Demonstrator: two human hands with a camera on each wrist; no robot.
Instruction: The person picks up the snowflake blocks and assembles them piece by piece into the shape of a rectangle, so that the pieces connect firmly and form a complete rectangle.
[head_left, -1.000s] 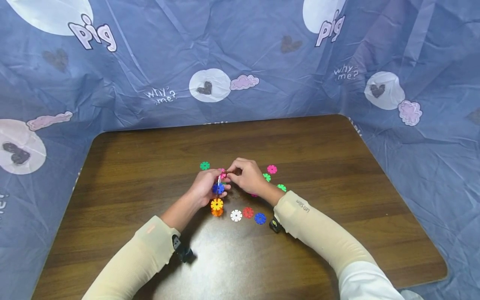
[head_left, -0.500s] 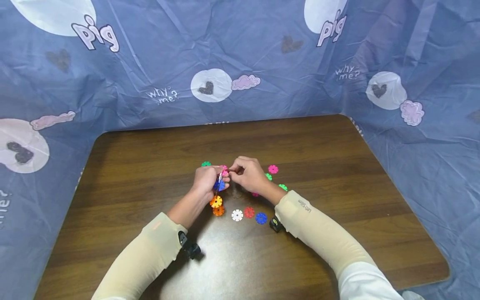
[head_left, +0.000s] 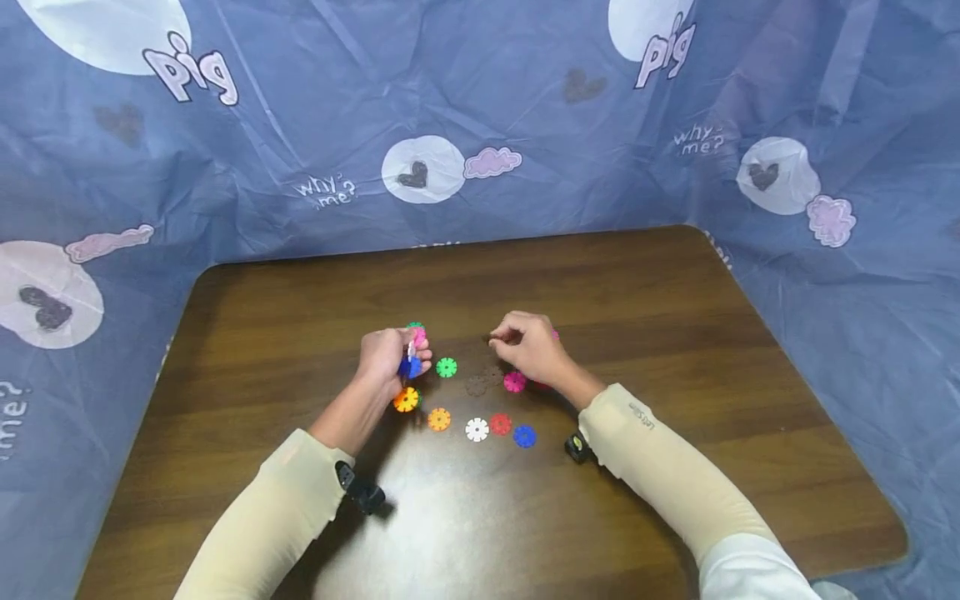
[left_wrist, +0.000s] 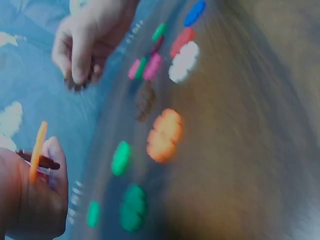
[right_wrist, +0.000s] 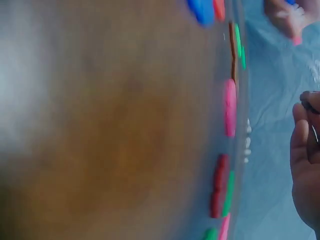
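In the head view my left hand [head_left: 381, 358] holds a short chain of notched plastic discs above the table. A pink disc [head_left: 417, 336], a white one seen edge-on, a blue disc [head_left: 410, 367] and a yellow-orange disc [head_left: 407, 400] show in it. Dark brown and orange discs [left_wrist: 39, 152] stick out beside that hand in the left wrist view. My right hand [head_left: 534, 348], apart from the chain, pinches a dark brown disc [left_wrist: 76, 86] between thumb and fingers.
Loose discs lie on the brown wooden table [head_left: 600, 283]: green [head_left: 446, 367], orange [head_left: 439, 419], white [head_left: 477, 430], red [head_left: 500, 424], blue [head_left: 525, 436], pink [head_left: 514, 382] and brown [head_left: 476, 385]. Some are partly hidden by the hands. A blue printed cloth [head_left: 480, 83] hangs behind.
The hands were close together at the pink end of the chain and have drawn apart. My left hand moved left with the chain, my right hand moved right with the brown disc.
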